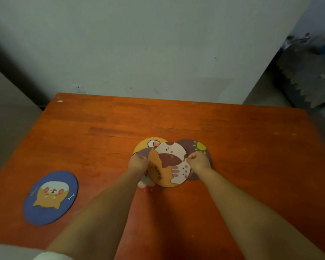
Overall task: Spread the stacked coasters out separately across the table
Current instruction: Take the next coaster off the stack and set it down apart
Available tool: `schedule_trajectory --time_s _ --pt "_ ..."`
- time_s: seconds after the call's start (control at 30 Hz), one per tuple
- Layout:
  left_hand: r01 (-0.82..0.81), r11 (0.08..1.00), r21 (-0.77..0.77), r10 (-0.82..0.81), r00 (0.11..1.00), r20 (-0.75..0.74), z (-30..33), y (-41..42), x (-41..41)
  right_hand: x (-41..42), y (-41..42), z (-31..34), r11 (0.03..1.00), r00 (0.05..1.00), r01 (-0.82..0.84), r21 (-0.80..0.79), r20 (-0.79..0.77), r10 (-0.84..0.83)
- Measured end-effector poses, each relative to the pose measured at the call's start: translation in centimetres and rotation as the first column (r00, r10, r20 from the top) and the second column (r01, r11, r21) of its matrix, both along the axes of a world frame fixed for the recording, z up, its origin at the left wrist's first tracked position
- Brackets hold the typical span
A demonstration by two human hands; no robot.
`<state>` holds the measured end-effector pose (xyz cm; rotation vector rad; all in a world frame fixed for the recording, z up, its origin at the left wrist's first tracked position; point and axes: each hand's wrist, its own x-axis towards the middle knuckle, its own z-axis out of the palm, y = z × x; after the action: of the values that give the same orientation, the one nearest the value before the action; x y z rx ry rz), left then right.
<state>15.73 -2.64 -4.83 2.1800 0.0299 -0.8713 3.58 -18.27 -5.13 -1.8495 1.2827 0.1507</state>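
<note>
A loose pile of round coasters lies at the middle of the orange table [176,117]. On top is an orange coaster with stacked cats and the word "Meow" [166,166]. My left hand [138,163] pinches its left edge and my right hand [199,161] pinches its right edge. Under it peek a yellow coaster [144,145] at the back left, a purple coaster with a sun [197,146] at the back right, and a pinkish one [148,185] at the front left. A blue coaster with an orange cat [51,197] lies alone at the front left.
A grey wall [158,53] rises behind the table's far edge. A grey box-like surface [6,117] stands off the table's left side. Dark matting [308,79] covers the floor at the far right.
</note>
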Motion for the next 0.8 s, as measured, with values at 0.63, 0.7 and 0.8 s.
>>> schedule_trajectory --time_s 0.63,0.7,0.8 --pt "0.396 0.909 -0.128 -0.414 0.894 -0.172 3.6 -8.5 -21.2 -25.6 -4.8 1.9 0.922 0.935 0.352 -0.158 0.027 -0.353" --pt "0.411 0.908 -0.082 -0.419 0.898 -0.137 2.8 -9.9 -23.5 -27.7 -5.9 1.3 0.929 0.940 0.338 -0.152 0.017 -0.340" --pt "0.416 0.910 -0.004 -0.415 0.909 -0.030 1.0 -10.8 -25.7 -29.6 -6.9 0.2 0.947 0.956 0.290 -0.137 0.007 -0.292"
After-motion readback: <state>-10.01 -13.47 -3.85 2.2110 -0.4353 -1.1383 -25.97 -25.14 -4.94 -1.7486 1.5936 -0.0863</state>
